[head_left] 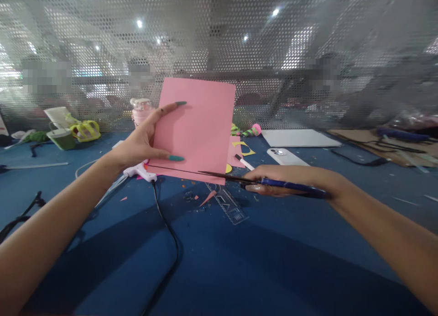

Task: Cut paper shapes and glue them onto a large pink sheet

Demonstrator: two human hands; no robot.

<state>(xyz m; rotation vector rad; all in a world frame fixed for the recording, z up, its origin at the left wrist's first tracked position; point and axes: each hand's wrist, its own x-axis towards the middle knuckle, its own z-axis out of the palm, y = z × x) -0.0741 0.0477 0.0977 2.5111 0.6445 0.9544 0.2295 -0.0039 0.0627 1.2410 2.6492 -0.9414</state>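
My left hand (145, 135) grips a pink sheet of paper (198, 124) by its left side, thumb and one finger lying across the front. The sheet is held up above the table, and a dark line runs along its lower edge. In my right hand (270, 176) is a pair of scissors (290, 186) with blue handles. Their dark blades lie at the sheet's lower right corner, along that line. Behind the sheet, a white glue gun (140, 171) is partly hidden. A clear stencil ruler (229, 204) rests on the table below the paper, beside pink scraps (208, 198).
A black cord (167, 220) runs toward me across the blue table (219, 270). Further back are a white phone (286, 157), a marker (243, 162), a white flat panel (301, 138), a yellow basket-like item (87, 130) and a green cup (61, 138). A perforated metal screen (212, 46) stands behind.
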